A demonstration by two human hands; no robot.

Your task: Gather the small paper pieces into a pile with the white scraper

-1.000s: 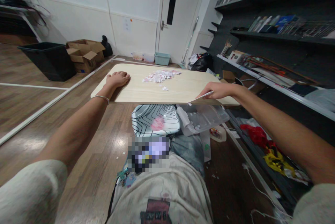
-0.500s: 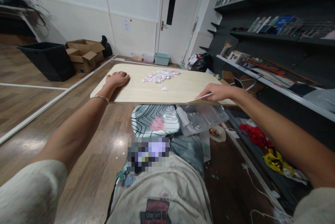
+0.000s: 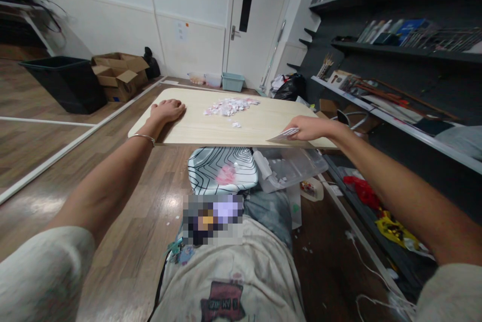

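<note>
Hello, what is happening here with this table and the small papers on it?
A person sits on the wooden floor at a low light-wood table. The left hand lies flat on the tabletop. The right hand holds a thin flat sheet at the table's near right edge. A pile of small pink and white paper pieces lies farther back on the table. A clear plastic box sits below the edge.

You had even indoor light from overhead, with a soft glare patch on the wooden floor [image 3: 165,201] at seven o'clock. Edges bowed with wide-angle stretch, the shelves [image 3: 395,50] at two o'clock sat dim, and a pixelated block covered the center.
</note>
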